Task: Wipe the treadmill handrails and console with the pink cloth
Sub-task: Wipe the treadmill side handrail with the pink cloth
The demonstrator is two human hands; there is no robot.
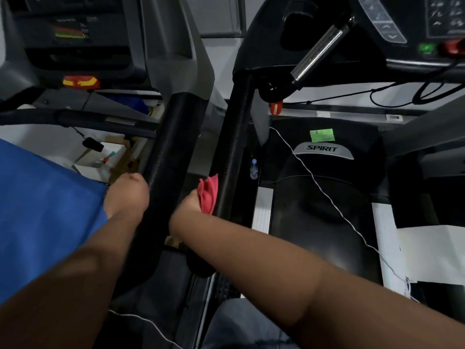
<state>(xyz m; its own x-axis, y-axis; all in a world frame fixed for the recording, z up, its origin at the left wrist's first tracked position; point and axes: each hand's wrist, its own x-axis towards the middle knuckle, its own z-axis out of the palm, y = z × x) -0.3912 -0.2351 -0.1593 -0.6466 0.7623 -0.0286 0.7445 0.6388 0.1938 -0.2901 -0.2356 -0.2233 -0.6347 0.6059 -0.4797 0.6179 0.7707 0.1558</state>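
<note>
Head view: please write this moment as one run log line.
right hand holds cloth against right rail | left hand grips left rail | console untouched

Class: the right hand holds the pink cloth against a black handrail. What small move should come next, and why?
Probably slide the right hand and pink cloth forward along the handrail, toward the console; the cloth sits low on the rail, with most of its length ahead.

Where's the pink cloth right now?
The pink cloth is near the middle of the head view, held in the right hand against the black handrail, left of the Spirit treadmill's belt.
</note>
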